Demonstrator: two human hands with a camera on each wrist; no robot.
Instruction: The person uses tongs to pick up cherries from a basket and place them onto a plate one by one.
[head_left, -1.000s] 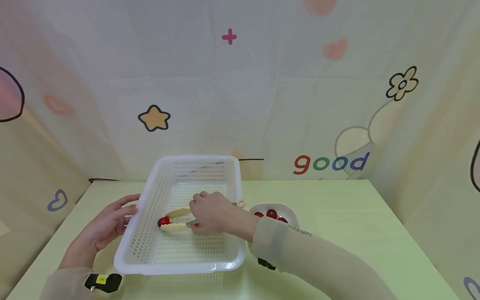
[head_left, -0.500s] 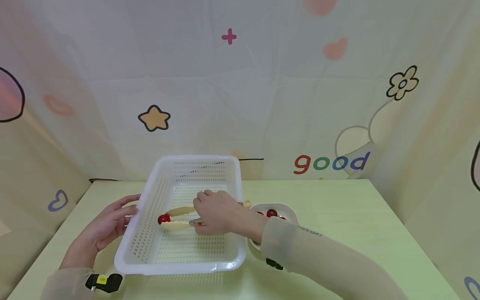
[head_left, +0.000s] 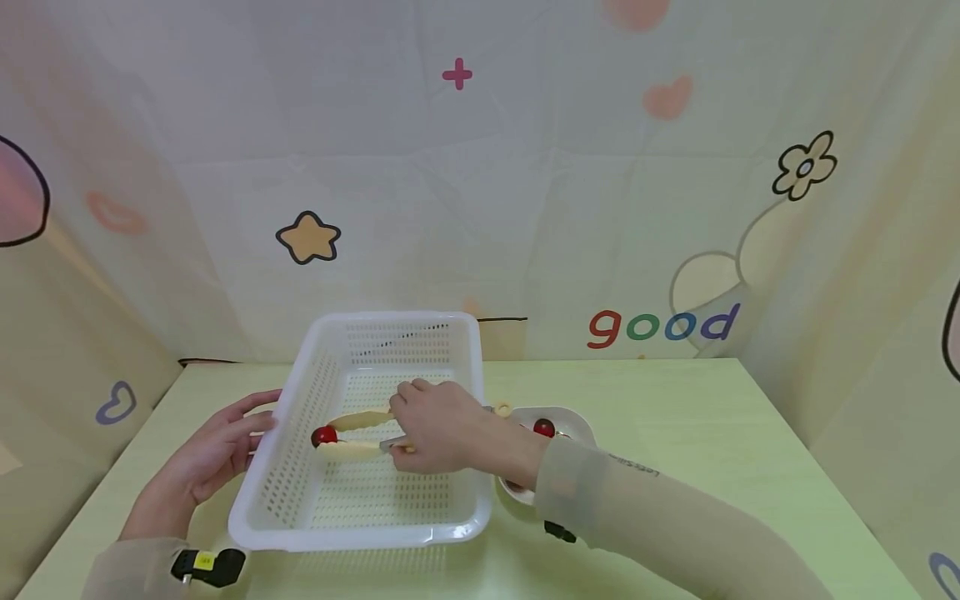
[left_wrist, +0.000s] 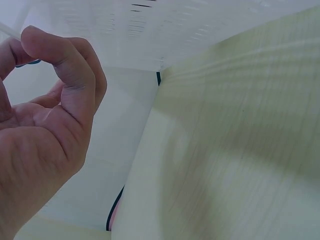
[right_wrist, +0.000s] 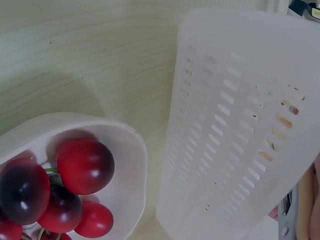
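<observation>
In the head view, a white perforated plastic basket (head_left: 352,537) stands tilted in front of me. The left hand (head_left: 228,442) pinches its left rim; in the left wrist view the fingers (left_wrist: 75,75) curl round to that rim. The right hand (head_left: 442,429) reaches inside and grips tongs with metal arms and cream tips (head_left: 352,451). Their tips are spread, with one red cherry (head_left: 324,436) with a dark patch at their ends. Whether the tips press on it I cannot tell. The wrist and sleeve cover part of a white bowl (head_left: 585,423).
The bowl stands close to the basket's right side. Several red and dark cherries (right_wrist: 85,165) with green stems lie in it. A pale wood-look table (head_left: 675,433) extends to the right. Behind it hangs a patterned cloth (head_left: 555,208).
The right hand and tongs have shifted slightly to the right, while the cherry sits a little further left and the tong tips look slightly wider apart. The left hand and basket stay put.
</observation>
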